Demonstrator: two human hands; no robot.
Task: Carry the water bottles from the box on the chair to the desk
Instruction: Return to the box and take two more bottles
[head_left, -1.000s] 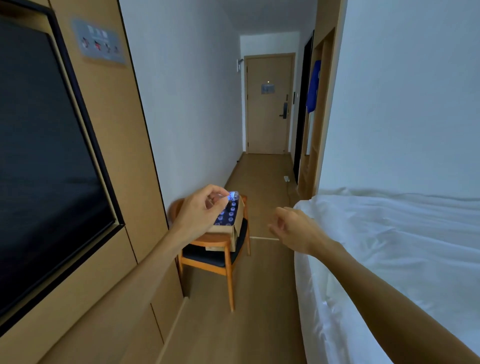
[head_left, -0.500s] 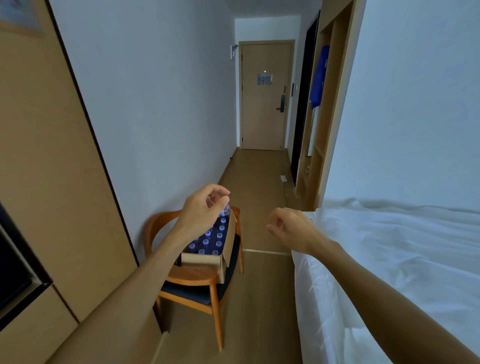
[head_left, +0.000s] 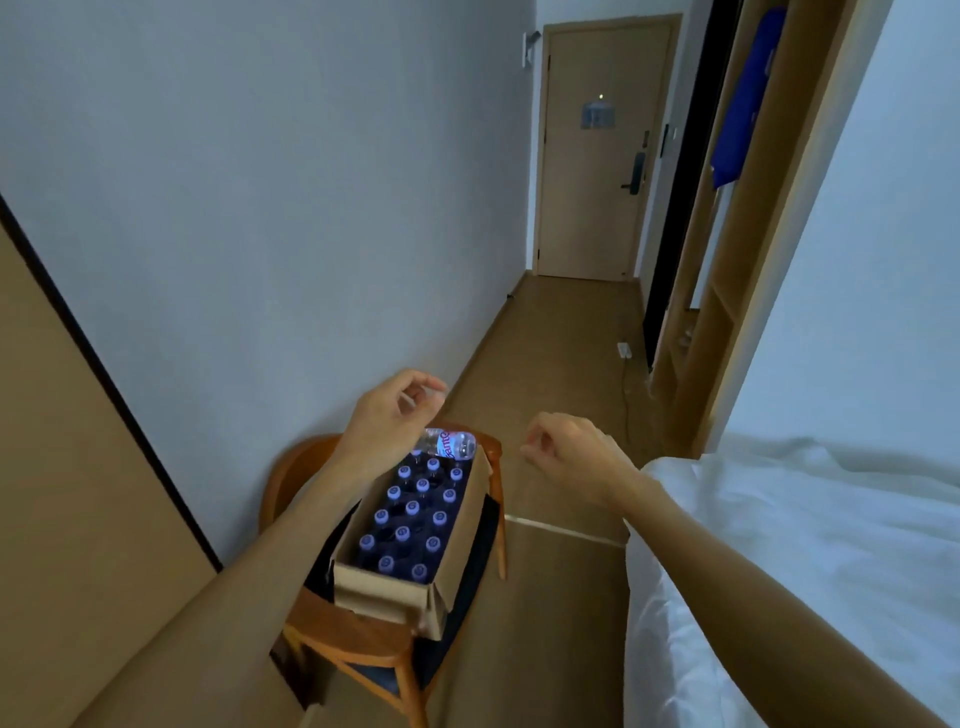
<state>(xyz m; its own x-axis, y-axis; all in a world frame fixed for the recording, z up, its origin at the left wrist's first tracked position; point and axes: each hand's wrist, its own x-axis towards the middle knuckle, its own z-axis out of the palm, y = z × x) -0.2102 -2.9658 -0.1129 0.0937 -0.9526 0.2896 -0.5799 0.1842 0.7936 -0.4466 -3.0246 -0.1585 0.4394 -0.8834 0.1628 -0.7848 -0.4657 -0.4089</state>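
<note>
Box (head_left: 395, 587) on chair (head_left: 363, 636) holds upright capped bottles (head_left: 402, 532).

Both forearms are bare from the frame's lower edge to the wrists, no sleeve showing; the left hand (head_left: 387, 421) and right hand (head_left: 569, 452) wear no gloves, rings or watch.

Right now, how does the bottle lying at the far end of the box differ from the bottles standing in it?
The lying bottle is on its side, across the top of the box; the standing bottles are upright in rows. The lying bottle shows its clear body and label; the standing bottles show only their caps. No hand touches either.
</note>
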